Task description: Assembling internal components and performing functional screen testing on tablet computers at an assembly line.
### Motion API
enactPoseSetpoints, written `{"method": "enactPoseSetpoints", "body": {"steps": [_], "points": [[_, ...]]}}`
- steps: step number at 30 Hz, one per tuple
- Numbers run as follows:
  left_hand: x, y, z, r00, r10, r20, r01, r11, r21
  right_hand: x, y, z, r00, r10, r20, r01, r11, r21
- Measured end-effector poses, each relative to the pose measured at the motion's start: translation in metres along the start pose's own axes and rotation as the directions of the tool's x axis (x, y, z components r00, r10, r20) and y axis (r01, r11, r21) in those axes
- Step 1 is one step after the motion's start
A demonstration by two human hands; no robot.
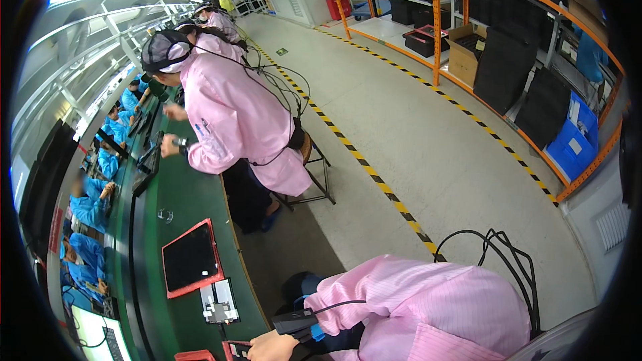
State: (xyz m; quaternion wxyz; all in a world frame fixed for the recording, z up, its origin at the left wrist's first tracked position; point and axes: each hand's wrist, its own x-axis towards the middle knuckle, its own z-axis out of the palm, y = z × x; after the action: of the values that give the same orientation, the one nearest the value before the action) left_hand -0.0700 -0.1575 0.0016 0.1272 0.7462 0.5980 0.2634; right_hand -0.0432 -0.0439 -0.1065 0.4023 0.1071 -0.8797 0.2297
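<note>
Right hand (pixel 273 346) at a red-edged dark part (pixel 235 350), which sits on the green worktop (pixel 184 197) by the lower frame edge; finger grip cropped, can't tell. Left hand's state: can't tell, out of frame.

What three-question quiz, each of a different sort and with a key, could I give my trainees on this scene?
1. Which colour surrounds the black panel on the green bench?
A. blue
B. red
C. yellow

2. True or false: the frame of the shelf is blue.

3. Fill in: the hand at the picture's lower edge belongs to an arm in a ____ sleeve.

Key: 1. B; 2. False, it is orange; 3. pink
</note>
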Motion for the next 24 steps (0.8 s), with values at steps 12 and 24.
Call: {"method": "enactPoseSetpoints", "body": {"steps": [12,24], "points": [[-0.019,-0.033,-0.013,1.000,-0.016,-0.018,0.020,0.964,0.264,0.019,0.009,-0.013,0.999,0.051,-0.016,-0.049,0.993,0.106],[-0.053,-0.055,-0.026,0.993,-0.097,-0.066,0.116,0.898,0.424,0.066,0.011,-0.048,0.970,0.243,0.013,-0.240,0.942,0.233]]}}
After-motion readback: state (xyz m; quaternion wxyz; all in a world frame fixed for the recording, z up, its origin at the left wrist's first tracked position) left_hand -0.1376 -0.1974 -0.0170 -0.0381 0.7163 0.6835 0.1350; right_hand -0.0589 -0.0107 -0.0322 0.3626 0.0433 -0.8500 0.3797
